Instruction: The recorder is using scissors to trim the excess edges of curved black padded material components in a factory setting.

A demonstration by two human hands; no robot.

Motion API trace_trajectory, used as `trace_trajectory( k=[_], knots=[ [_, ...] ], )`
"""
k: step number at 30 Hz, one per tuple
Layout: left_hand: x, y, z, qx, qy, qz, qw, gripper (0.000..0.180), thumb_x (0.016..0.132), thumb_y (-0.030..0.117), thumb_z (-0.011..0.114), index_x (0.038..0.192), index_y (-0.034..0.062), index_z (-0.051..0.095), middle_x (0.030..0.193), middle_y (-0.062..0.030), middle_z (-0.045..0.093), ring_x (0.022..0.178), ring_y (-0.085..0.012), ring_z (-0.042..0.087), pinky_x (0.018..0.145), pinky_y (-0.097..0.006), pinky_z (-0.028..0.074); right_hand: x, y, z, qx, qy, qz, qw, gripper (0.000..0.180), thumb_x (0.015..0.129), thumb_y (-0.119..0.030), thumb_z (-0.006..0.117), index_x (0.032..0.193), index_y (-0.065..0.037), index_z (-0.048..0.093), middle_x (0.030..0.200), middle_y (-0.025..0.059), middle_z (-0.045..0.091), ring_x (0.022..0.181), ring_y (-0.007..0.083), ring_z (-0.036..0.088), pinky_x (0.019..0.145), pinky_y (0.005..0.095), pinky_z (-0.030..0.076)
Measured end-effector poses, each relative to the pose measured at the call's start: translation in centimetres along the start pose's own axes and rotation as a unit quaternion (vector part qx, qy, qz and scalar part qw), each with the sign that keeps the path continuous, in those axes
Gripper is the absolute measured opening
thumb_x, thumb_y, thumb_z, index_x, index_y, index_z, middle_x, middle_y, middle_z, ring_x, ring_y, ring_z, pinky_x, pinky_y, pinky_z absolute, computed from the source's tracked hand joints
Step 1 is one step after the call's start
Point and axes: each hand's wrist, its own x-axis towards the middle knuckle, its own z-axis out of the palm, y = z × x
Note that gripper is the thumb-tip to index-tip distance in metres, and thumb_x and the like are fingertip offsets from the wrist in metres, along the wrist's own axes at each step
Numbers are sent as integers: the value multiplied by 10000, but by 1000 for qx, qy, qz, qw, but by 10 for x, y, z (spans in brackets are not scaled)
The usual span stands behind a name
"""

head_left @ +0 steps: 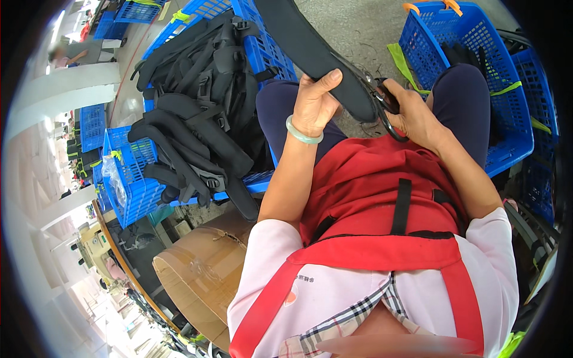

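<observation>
A long black padded strap [310, 51] runs from the top of the view down to a rounded end above my lap. My left hand [315, 106], with a pale green bangle at the wrist, is closed on the strap near that end, thumb on top. Wrapped round the black handles of a pair of scissors [392, 127] is my right hand [415, 116]. The scissors' metal part lies along the strap's right edge. Whether the blades are cutting into it I cannot tell.
Left of my legs, a blue plastic crate [271, 59] is heaped with black straps and padded pieces [209, 101]. Another blue crate [501, 119] with black items stands by my right knee. A cardboard box [206, 253] sits at the lower left, with smaller blue crates [128, 200] beyond it.
</observation>
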Motion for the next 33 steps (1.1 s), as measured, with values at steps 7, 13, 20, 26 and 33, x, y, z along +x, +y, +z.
trace_trajectory(
  k=[7, 13, 20, 26, 33],
  knots=[
    [-3, 2, -2, -28, 5, -8, 1000, 169, 848, -43, 646, 989, 49, 649, 983, -62, 672, 925, -198, 658, 845, -336, 541, -7, -12, -8, -17, 23, -59, 998, 594, 731, -336, 802, 1064, -21, 424, 741, 139, 544, 657, 332, 537, 619, 397, 435],
    [0, 0, 1, -49, 2, -13, 999, 164, 860, -39, 633, 1011, 28, 637, 998, -69, 665, 928, -209, 657, 859, -350, 539, -3, -8, -6, -14, 0, -27, 1000, 554, 746, -312, 799, 1025, -20, 419, 652, 128, 502, 547, 305, 491, 540, 383, 410],
    [2, 2, -7, -42, -11, -13, 999, 181, 860, -31, 637, 1019, 54, 639, 987, -72, 662, 936, -214, 651, 850, -357, 540, -3, 12, 0, -39, 30, -35, 998, 329, 852, -151, 686, 1038, -15, 452, 616, 149, 525, 480, 261, 499, 493, 372, 404],
    [13, 17, -11, -14, 13, -1, 1000, 233, 832, -35, 666, 1041, 58, 622, 1006, -63, 658, 926, -192, 650, 844, -357, 537, -7, 4, -3, 0, 16, -14, 1000, 357, 830, -109, 663, 1100, -24, 445, 790, 216, 598, 630, 374, 588, 577, 403, 450],
    [5, 9, -11, 39, -7, 30, 999, 258, 820, -96, 639, 1021, 66, 647, 985, -48, 668, 922, -183, 648, 856, -334, 528, -2, -7, -3, -24, 9, -60, 998, 475, 769, -140, 696, 1095, -12, 375, 898, 227, 595, 878, 467, 570, 720, 466, 442]
  ],
)
